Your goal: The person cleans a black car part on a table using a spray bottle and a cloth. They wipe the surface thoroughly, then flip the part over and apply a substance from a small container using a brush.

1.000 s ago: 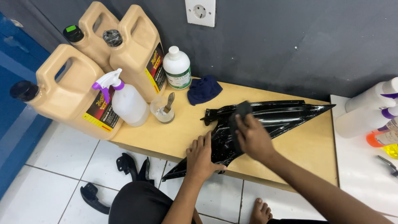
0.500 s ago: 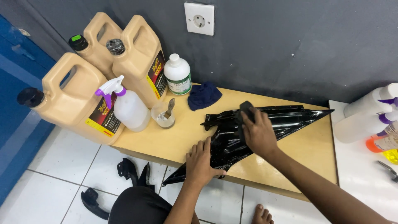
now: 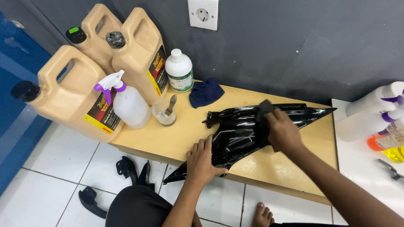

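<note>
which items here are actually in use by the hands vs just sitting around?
In use:
- glossy black panel, pinned by left hand
- dark pad, pressed on it by right hand

Lying about:
- tan jugs
- spray bottle
- white bottle
- cup with brush
- navy cloth

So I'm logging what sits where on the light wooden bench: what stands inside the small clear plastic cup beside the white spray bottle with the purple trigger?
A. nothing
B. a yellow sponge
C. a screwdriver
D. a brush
D: the small clear plastic cup holds a brush leaning handle-down with its bristles up, just right of the white spray bottle with the purple trigger on the light wooden bench.
</note>
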